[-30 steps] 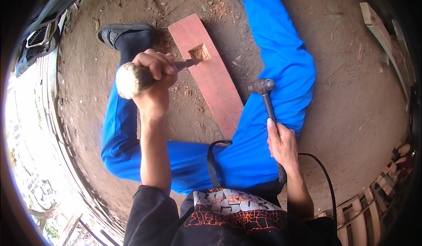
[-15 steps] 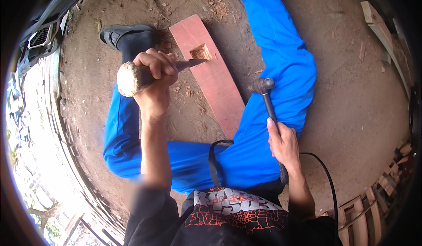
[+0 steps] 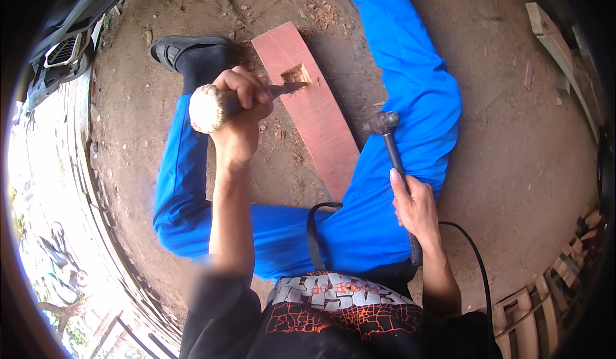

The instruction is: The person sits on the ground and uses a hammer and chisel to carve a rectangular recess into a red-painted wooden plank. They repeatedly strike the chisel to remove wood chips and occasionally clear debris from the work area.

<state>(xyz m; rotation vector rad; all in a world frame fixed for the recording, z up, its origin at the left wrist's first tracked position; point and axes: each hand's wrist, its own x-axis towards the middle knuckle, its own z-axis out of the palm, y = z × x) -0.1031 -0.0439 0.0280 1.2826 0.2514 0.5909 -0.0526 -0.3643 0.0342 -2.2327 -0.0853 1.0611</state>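
My left hand (image 3: 244, 105) is closed around a chisel (image 3: 208, 109) with a thick handle, its pale, frayed butt end toward me. The blade slants to the right, and its tip lies at the near edge of a rectangular hole cut in a reddish wooden board (image 3: 321, 128). Rough, lighter wood shows inside the hole. In my right hand (image 3: 417, 208) is a hammer (image 3: 393, 147), held by its dark handle with the thumb along it. The hammer's head (image 3: 384, 122) is by my right knee, apart from the chisel.
The board lies on the dirt ground (image 3: 513, 160) between my blue-trousered legs (image 3: 410, 89). Wood chips (image 3: 324, 16) are scattered beyond it. At the right stands a timber piece (image 3: 552, 38), with stacked wood scraps (image 3: 545, 314) lower right. A black cord (image 3: 481, 263) curves beside my right arm.
My left hand and the chisel handle have shifted right and slightly nearer, making the chisel look steeper, with its tip still at the hole's edge. The hammer has barely moved.
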